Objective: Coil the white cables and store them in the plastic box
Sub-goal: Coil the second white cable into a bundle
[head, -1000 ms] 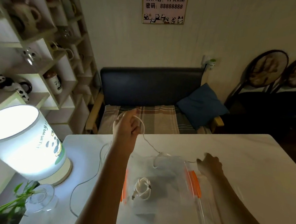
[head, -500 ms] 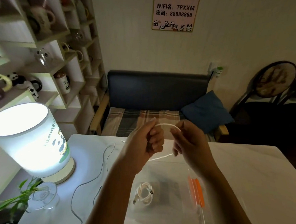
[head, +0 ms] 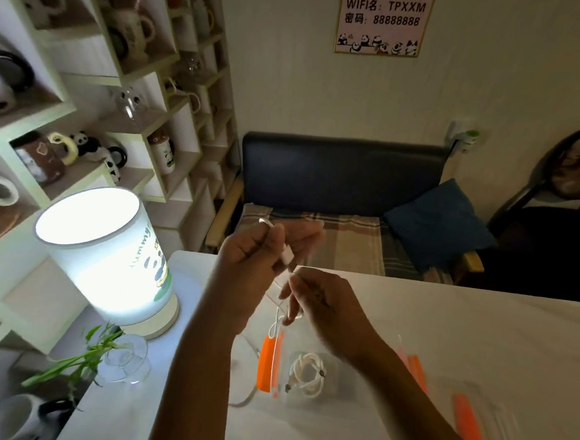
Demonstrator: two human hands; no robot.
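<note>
Standing left of the box (head: 355, 392), the lamp (head: 107, 258) lit the table (head: 479, 336). Above the box's far-left corner, the left hand (head: 244, 261) was closed on the cable (head: 276, 322), a small loop showing over the knuckles and the white plug jutting down-right from the fist. Just right of it and lower, the right hand (head: 314, 300) pinched the same cable below the plug. From that pinch the slack hung nearly straight down toward the box's orange latch (head: 266, 366). The long axis therefore ran near-vertical between hands and box. A coiled cable (head: 307, 374) already lay inside the box, below the right hand. In my judgement, the right hand was better placed to feed slack upward for the next wrap.
</note>
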